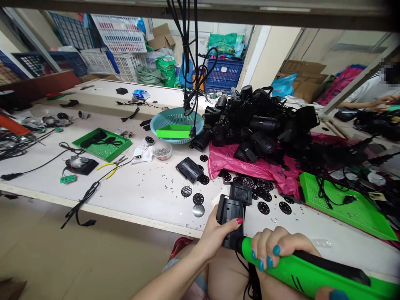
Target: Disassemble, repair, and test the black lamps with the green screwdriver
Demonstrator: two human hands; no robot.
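At the worktable's [131,196] near edge, the left hand [215,235] grips a black device [233,216]; at its 4 o'clock, the right hand [278,250] clasps a green electric screwdriver [300,273].

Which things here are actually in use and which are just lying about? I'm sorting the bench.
In use:
left hand gripping the black device
right hand on the green electric screwdriver

Lying about:
yellow pliers
blue basket
pile of black devices
green tray
perforated black discs

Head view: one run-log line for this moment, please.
left hand: grips black device | right hand: wraps green electric screwdriver, tip at device | table edge: black discs nearby | co-worker's hands far right
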